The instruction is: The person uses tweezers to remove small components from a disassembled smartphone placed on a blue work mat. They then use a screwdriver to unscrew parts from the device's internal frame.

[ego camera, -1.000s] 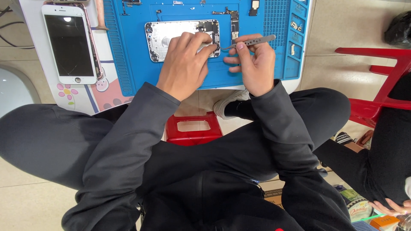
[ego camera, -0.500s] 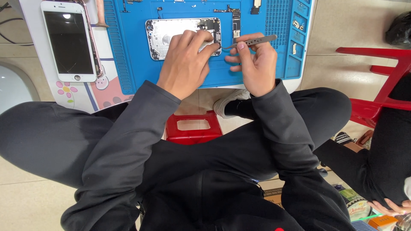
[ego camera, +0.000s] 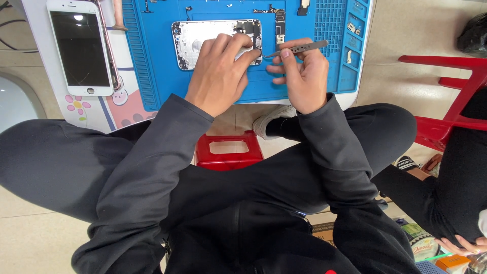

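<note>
Pinching the grey tweezers (ego camera: 297,48) in my right hand (ego camera: 299,76), I bring their tip to the opened phone shell (ego camera: 203,38) near the far edge of the blue mat (ego camera: 152,76). My left hand (ego camera: 220,68) lies on the shell, fingers pressed down; I think this steady pressure and a light, slow tip are best here.

1 head view, steeply down, fairly near blue mat (ego camera: 162,86), lap

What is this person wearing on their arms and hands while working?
Both arms are covered by long, loose sleeves of a dark charcoal top, creased at the elbows and ending at the wrists. The left hand and right hand are bare: no gloves, rings, watch or wrist strap show.
</note>
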